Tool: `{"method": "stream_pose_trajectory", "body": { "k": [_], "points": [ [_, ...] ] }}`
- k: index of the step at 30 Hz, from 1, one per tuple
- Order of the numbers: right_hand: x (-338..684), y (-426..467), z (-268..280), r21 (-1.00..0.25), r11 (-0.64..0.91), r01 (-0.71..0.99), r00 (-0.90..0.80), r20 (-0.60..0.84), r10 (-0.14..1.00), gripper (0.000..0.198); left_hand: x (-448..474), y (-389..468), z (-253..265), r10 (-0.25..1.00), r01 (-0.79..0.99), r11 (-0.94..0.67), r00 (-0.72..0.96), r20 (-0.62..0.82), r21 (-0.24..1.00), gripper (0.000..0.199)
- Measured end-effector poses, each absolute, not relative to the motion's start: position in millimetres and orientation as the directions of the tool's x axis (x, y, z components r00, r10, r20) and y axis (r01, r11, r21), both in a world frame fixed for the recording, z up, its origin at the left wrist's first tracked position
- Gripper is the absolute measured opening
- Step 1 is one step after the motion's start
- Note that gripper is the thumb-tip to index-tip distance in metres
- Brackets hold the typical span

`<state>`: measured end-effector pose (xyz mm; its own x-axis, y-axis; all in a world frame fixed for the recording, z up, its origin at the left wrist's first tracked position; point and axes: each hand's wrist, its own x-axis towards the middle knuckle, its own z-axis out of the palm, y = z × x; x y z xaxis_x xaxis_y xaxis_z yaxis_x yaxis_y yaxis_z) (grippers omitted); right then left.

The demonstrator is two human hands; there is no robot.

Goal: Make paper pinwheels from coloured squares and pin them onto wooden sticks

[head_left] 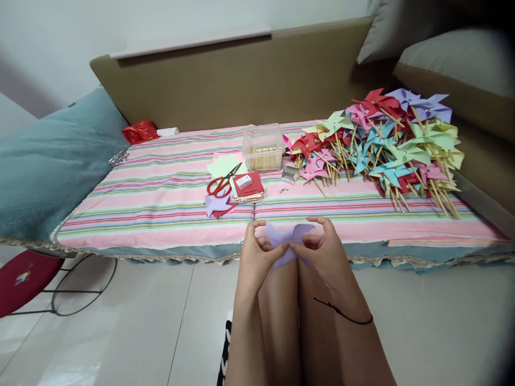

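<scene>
A purple paper pinwheel [285, 234] with folded blades is held over my knees, in front of the sofa's edge. My left hand [259, 254] grips its left side, the thumb pressed at the centre. From the other side my right hand [317, 246] grips it too, its thumb tip beside the left one. Whether a pin sits at the centre is hidden by the thumbs. Just beyond lie red-handled scissors [219, 186], a stack of coloured paper [252, 187] with a small white box [243, 182] on it, and cut purple paper [217, 203].
A clear plastic box [263, 134] of wooden sticks stands behind the paper. Near it are an open small box [290, 175] and several tiny metal pieces [284, 190]. Many finished pinwheels [392, 145] pile up at right. A red stool [28, 279] stands at left.
</scene>
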<state>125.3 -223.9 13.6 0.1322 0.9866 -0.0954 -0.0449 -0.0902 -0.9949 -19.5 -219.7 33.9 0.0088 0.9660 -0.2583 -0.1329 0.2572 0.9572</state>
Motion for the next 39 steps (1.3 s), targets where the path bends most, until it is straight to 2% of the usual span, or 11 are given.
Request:
{"method": "stream_pose_trajectory", "body": {
  "k": [7,12,15,17,20,23,26,29,31,34,39],
  "points": [
    [126,-169,20,-0.974,-0.154,-0.164,0.028,-0.16,0.987,0.065,-20,-170,36,0.961,-0.236,0.276,0.035,-0.275,0.932,0.061],
    [126,-109,11,-0.981,-0.077,-0.176,0.026,-0.083,0.996,0.064,-19,-117,26,0.968,-0.202,0.214,-0.086,-0.235,0.956,0.061],
    [133,-66,-4,-0.984,-0.022,-0.175,0.127,-0.045,0.991,0.057,-20,-78,16,0.96,-0.237,0.163,-0.187,-0.21,0.958,0.06],
    [142,-40,-19,-0.999,0.014,-0.031,0.224,0.007,0.975,0.044,-22,-52,9,0.95,-0.292,0.125,-0.239,-0.199,0.948,0.059],
    [154,-15,-43,-0.971,-0.004,0.239,0.239,0.054,0.97,0.024,-22,-23,0,0.943,-0.361,0.081,-0.275,-0.189,0.929,0.059],
    [158,-8,-60,-0.93,-0.028,0.366,0.23,0.061,0.971,0.007,-20,-9,-7,0.935,-0.408,0.059,-0.296,-0.193,0.911,0.061],
    [156,-8,-66,-0.891,-0.039,0.451,0.228,0.073,0.971,0.003,-17,-8,-11,0.941,-0.448,0.024,-0.293,-0.172,0.894,0.063],
    [152,-9,-65,-0.868,-0.035,0.495,0.236,0.096,0.967,0.014,-14,-11,-10,0.954,-0.455,0.02,-0.259,-0.154,0.89,0.062],
    [151,-9,-64,-0.868,-0.033,0.495,0.256,0.109,0.96,0.019,-13,-12,-9,0.961,-0.441,0.03,-0.234,-0.148,0.897,0.06],
    [150,-11,-60,-0.899,-0.03,0.436,0.296,0.112,0.949,0.013,-14,-13,-9,0.966,-0.415,0.034,-0.222,-0.137,0.909,0.059],
    [146,-16,-47,-0.979,-0.006,0.205,0.313,0.059,0.948,0.02,-15,-13,-10,0.968,-0.382,0.037,-0.217,-0.129,0.924,0.059]
  ]
}}
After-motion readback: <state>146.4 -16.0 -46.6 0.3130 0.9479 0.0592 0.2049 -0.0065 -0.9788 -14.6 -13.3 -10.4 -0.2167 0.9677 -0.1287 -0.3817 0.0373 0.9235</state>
